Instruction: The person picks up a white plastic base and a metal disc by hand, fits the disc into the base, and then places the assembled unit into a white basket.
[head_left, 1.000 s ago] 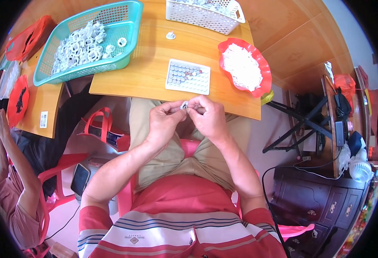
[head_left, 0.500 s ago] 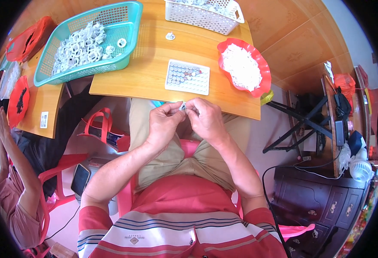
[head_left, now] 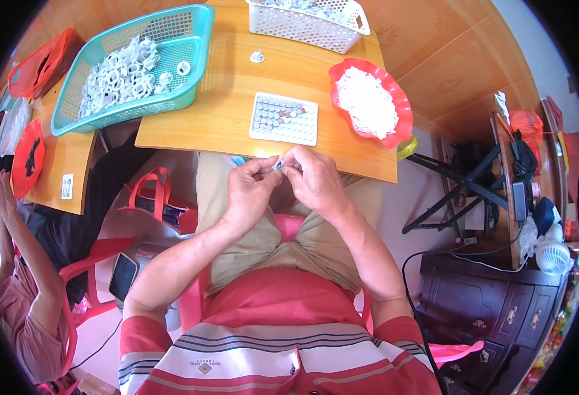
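Observation:
Just past the table's front edge, over my lap, I hold a small white plastic part (head_left: 278, 164) with a dark spot in it. My left hand (head_left: 249, 192) pinches it from one side and my right hand (head_left: 314, 183) from the other; the fingertips cover most of it. Beyond my hands, a white tray (head_left: 311, 135) with rows of small round metal pieces lies on the wooden table (head_left: 227, 99). One loose white part (head_left: 257, 57) sits farther back. To the right stands a red scalloped bowl (head_left: 404, 118) heaped with small white pieces.
A teal basket (head_left: 201, 72) of white ring-shaped parts stands at the left, a white perforated basket (head_left: 302, 31) at the back. Another person's arm (head_left: 29, 243) is at far left, near a red dish (head_left: 23, 178). A red bag (head_left: 161, 197) is below the table; a dark cabinet (head_left: 474, 296) stands right.
The whole view has shifted very slightly. Both hands keep the same pinch on the small white part, with barely any finger movement.

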Action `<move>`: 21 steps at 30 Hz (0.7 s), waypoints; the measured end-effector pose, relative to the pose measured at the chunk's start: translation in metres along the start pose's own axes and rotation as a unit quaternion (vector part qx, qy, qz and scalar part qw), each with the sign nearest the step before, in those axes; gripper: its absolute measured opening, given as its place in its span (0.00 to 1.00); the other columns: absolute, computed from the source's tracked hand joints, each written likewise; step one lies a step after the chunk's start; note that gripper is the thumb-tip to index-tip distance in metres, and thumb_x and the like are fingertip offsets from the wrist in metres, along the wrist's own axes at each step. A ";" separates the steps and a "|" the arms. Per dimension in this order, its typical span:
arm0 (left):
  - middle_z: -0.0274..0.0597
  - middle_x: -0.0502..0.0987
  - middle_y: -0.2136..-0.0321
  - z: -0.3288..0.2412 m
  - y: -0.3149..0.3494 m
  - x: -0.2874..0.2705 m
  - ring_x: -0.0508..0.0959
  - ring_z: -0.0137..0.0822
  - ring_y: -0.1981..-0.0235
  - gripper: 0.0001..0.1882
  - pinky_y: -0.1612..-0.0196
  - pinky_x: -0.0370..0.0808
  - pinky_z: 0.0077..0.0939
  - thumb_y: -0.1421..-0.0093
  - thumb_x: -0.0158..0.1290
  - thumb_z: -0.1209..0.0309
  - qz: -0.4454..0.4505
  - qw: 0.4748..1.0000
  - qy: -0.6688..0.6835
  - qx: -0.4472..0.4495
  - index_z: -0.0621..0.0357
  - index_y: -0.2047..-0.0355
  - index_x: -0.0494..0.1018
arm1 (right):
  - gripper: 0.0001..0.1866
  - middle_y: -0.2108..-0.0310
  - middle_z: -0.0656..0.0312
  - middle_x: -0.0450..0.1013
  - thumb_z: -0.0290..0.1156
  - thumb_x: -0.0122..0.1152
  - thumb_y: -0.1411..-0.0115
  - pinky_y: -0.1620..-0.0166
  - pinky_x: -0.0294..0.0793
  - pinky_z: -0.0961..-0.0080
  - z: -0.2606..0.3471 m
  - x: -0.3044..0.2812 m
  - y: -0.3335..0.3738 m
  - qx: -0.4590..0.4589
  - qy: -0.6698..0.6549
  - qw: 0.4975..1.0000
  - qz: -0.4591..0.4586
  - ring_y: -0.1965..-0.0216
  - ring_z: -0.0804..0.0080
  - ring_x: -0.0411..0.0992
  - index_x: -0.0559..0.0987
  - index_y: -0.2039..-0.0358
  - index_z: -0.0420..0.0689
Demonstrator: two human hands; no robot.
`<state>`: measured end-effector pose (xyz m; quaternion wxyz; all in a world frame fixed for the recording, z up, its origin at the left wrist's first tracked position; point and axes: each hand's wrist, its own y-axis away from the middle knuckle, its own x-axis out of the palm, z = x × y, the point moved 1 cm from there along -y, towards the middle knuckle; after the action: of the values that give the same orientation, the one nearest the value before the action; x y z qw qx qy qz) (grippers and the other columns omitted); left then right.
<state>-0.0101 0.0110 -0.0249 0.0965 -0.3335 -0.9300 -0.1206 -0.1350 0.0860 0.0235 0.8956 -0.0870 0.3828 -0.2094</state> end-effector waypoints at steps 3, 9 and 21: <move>0.38 0.79 0.70 0.002 -0.001 -0.001 0.76 0.22 0.70 0.13 0.65 0.75 0.15 0.42 0.55 0.82 0.001 1.000 0.008 0.011 0.70 0.55 0.76 | 0.09 0.74 0.50 0.74 0.17 0.60 0.50 0.67 0.73 0.58 0.001 0.001 0.000 -0.021 0.010 1.000 -0.011 0.69 0.49 0.74 0.71 0.69 0.38; 0.38 0.79 0.69 0.000 -0.001 0.001 0.76 0.23 0.69 0.13 0.63 0.75 0.16 0.41 0.55 0.82 -0.002 0.999 0.047 -0.003 0.70 0.55 0.75 | 0.07 0.75 0.53 0.73 0.17 0.57 0.50 0.68 0.73 0.60 0.003 0.005 0.004 -0.110 0.104 0.988 -0.029 0.69 0.53 0.73 0.71 0.69 0.40; 0.38 0.78 0.70 0.001 0.002 0.001 0.75 0.23 0.71 0.14 0.65 0.74 0.16 0.42 0.54 0.83 0.003 0.997 0.070 -0.036 0.70 0.55 0.75 | 0.09 0.73 0.53 0.74 0.16 0.62 0.50 0.68 0.73 0.64 -0.007 0.002 0.005 -0.075 0.045 0.996 -0.009 0.70 0.55 0.74 0.72 0.69 0.39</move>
<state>-0.0095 0.0136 -0.0254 0.1499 -0.3298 -0.9152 -0.1765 -0.1374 0.0899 0.0162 0.8661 -0.1482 0.4370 -0.1920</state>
